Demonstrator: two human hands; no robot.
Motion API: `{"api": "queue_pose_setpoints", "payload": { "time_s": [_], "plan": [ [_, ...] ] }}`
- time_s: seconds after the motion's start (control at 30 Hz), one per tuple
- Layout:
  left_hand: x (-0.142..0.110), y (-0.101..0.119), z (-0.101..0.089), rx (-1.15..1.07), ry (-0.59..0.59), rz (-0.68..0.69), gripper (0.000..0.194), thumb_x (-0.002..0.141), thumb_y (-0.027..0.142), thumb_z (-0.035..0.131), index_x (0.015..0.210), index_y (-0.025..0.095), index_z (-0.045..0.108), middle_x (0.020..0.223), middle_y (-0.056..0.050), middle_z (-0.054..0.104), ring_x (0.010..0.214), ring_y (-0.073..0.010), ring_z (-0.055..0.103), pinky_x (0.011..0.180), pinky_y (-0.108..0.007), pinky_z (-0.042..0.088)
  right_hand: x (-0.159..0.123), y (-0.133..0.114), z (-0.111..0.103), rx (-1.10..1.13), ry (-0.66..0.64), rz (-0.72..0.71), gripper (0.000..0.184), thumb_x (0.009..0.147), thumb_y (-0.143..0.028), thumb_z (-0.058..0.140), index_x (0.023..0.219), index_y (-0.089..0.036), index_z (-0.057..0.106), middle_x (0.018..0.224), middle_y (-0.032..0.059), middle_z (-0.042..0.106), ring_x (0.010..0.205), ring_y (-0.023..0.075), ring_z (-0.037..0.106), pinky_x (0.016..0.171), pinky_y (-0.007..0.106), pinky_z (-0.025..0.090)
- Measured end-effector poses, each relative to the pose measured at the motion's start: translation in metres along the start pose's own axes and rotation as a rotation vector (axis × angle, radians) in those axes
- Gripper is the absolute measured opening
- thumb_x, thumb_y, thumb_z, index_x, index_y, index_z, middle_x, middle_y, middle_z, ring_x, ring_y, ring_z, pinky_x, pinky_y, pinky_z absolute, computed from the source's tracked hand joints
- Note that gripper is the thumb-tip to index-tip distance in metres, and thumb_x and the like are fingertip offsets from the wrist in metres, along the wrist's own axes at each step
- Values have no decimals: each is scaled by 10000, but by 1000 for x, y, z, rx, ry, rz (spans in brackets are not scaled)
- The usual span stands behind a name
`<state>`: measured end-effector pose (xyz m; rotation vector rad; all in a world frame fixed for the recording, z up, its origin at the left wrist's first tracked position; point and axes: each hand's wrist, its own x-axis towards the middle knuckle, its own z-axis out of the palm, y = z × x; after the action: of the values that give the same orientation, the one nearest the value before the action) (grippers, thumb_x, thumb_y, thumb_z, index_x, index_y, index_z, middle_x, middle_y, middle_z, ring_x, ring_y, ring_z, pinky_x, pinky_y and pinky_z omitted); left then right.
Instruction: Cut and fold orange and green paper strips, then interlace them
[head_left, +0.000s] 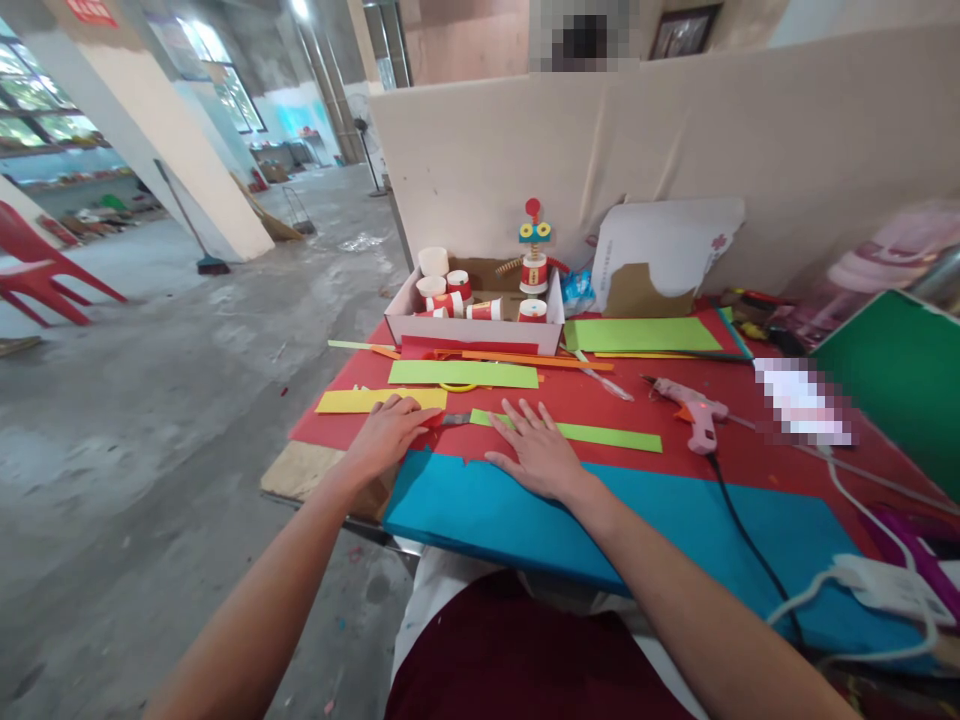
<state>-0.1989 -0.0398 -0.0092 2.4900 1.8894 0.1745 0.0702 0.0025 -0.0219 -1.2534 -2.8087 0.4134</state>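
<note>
My right hand [536,455] lies flat with its fingers spread, pressing on a long light-green paper strip [615,438]. Beside it, my left hand [386,435] has its fingers together at the end of a short dark-grey strip [456,420], which meets the green one; what lies beneath these fingers is hidden. A yellow paper strip [345,402] runs under or behind my left hand. Farther back rests a wider green paper strip [465,374], partly covering a yellow-handled tool [459,388]. Blue board [510,510] covers the table's near edge.
A white box [480,333] holds several paper cups [484,310] and a cup figure [534,270] with a spring arm. Green sheets [641,335] lie right of it. A pink glue gun [701,410] trails a black cable [739,520]. A white power strip [892,585] sits near right.
</note>
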Motion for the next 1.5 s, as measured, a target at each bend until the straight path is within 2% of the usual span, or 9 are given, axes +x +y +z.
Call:
{"api": "queue_pose_setpoints", "payload": {
  "time_s": [0.33, 0.9, 1.2, 1.37, 1.5],
  "plan": [
    [-2, 3, 2, -18, 1, 2, 393, 978, 260, 360, 1300, 258, 585, 1045, -85, 588, 971, -218, 480, 883, -351, 388, 0, 2, 0, 22, -22, 0, 789, 900, -734, 150, 1518, -260, 267, 1602, 60, 156, 1477, 289, 78, 1199, 499, 49],
    [-2, 27, -3, -14, -21, -60, 387, 962, 227, 392, 1303, 266, 570, 1084, -77, 599, 994, -219, 488, 880, -345, 400, -1, 1, -1, 35, -14, 14, 804, 891, -746, 162, 1526, -258, 241, 1602, 51, 161, 1480, 287, 72, 1198, 497, 39],
    [-4, 21, -3, 42, -10, -97, 378, 954, 238, 416, 1293, 265, 582, 1075, -85, 586, 1010, -232, 484, 893, -361, 407, 12, -15, -4, 78, -39, 28, 843, 890, -746, 189, 1531, -199, 225, 1597, 63, 154, 1481, 276, 59, 1203, 485, 30],
    [-5, 19, -1, 34, -20, -101, 375, 957, 237, 413, 1292, 271, 577, 1147, -80, 571, 1031, -226, 486, 904, -349, 402, 2, 0, -12, 128, -66, -7, 779, 924, -696, 168, 1538, -218, 180, 1600, 29, 158, 1482, 264, 59, 1206, 480, 68],
    [-3, 22, -1, 30, -17, -109, 361, 964, 247, 406, 1278, 287, 578, 1126, -73, 579, 1029, -225, 490, 884, -349, 403, -10, 15, -13, 104, -78, -79, 745, 933, -683, 171, 1529, -238, 218, 1592, 11, 193, 1482, 258, 85, 1209, 487, 67]
  ]
}}
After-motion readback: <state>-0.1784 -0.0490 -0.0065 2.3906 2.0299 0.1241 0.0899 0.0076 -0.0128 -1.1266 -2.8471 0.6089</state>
